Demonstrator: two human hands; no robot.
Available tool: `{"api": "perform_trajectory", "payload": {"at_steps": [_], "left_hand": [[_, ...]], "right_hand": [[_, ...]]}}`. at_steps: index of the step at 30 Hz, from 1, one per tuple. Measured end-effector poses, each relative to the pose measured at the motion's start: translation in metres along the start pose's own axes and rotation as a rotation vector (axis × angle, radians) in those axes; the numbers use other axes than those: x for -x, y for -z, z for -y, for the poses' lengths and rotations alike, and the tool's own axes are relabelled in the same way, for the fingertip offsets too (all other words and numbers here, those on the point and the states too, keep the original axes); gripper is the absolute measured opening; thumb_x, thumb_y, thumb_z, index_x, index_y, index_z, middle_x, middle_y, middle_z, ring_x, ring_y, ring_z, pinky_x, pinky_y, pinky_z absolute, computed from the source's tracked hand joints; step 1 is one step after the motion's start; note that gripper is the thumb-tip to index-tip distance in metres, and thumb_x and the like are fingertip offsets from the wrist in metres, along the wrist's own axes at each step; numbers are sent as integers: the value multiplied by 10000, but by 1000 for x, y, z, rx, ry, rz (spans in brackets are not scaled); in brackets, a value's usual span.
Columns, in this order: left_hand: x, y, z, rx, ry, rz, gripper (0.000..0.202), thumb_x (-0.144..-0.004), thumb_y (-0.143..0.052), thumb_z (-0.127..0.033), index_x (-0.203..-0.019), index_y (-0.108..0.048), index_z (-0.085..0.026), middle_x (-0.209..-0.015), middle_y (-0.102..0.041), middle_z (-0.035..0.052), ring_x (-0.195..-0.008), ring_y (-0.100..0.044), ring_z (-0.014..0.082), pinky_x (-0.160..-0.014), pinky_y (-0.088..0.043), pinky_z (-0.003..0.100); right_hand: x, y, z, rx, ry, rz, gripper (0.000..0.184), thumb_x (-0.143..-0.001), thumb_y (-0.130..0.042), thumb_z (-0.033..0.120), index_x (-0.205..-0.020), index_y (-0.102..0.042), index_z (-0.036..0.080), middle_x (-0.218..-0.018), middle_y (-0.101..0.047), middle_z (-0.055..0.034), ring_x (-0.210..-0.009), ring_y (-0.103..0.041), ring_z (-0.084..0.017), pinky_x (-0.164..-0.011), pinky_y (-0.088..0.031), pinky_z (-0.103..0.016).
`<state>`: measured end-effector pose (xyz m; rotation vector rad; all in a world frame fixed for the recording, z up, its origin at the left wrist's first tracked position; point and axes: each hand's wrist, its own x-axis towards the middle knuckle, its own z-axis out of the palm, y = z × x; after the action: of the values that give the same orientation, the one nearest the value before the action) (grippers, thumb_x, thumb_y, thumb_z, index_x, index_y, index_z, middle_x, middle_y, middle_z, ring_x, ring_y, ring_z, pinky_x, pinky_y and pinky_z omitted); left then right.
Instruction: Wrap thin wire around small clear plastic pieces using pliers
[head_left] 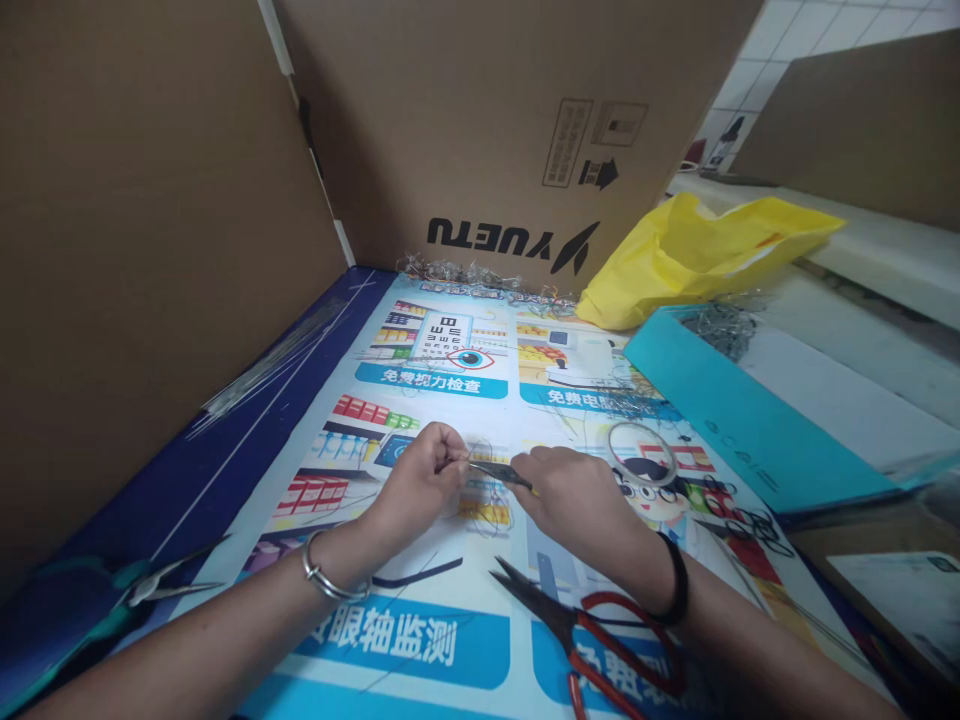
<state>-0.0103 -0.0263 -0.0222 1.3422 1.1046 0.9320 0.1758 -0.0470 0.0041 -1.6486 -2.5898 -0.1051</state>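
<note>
My left hand (431, 470), with a metal bangle at the wrist, is closed in a pinch on a thin wire (480, 440) whose fine loop shows faintly beyond the fingertips. My right hand (566, 495) is wrapped round a pair of pliers (495, 470); its handles are mostly hidden in the palm. The dark jaws point left and meet the wire at my left fingertips. Red-handled scissors (592, 640) lie below my right hand, blades toward the upper left. Teal-handled pliers (112, 590) rest beyond my left forearm with jaws apart.
A printed poster (510, 400) covers the table. Cardboard walls (480, 130) stand behind and left. Straight wires (270, 360) lie at left, tangled wire pieces (465, 272) at back. On the right are a clear ring (611, 450), black loops (750, 522), a turquoise box (750, 430) and a yellow bag (675, 265).
</note>
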Motion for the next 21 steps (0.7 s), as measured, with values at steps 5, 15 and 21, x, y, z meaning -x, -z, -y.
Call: {"api": "perform_trajectory", "payload": {"at_steps": [5,15,21], "left_hand": [[-2,0,0,-22,-9,0,108,-737,-501,-160,-791,-414,-194,-681,-471,-38,-615,-453,98,-567,-357,231],[-1,1,-3,-51,3,36,116,-730,-487,-123,-796,-424,-195,-733,-520,-17,-674,-498,115,-621,-385,250],[-1,1,-5,-44,-7,62,106,-733,-490,-141,-796,-425,-196,-734,-523,-18,-676,-499,118,-628,-386,255]], "right_hand": [[1,-3,0,8,-13,-2,158,-850,-492,332,-772,-566,217,-710,-591,1,-651,-520,-134,-528,-153,-282],[-2,2,-5,50,71,-32,119,-839,-495,250,-767,-578,203,-720,-579,-15,-686,-497,-143,-577,-211,-280],[-2,5,-6,62,77,-12,110,-832,-513,258,-777,-587,198,-722,-583,-19,-687,-508,-142,-559,-206,-279]]}}
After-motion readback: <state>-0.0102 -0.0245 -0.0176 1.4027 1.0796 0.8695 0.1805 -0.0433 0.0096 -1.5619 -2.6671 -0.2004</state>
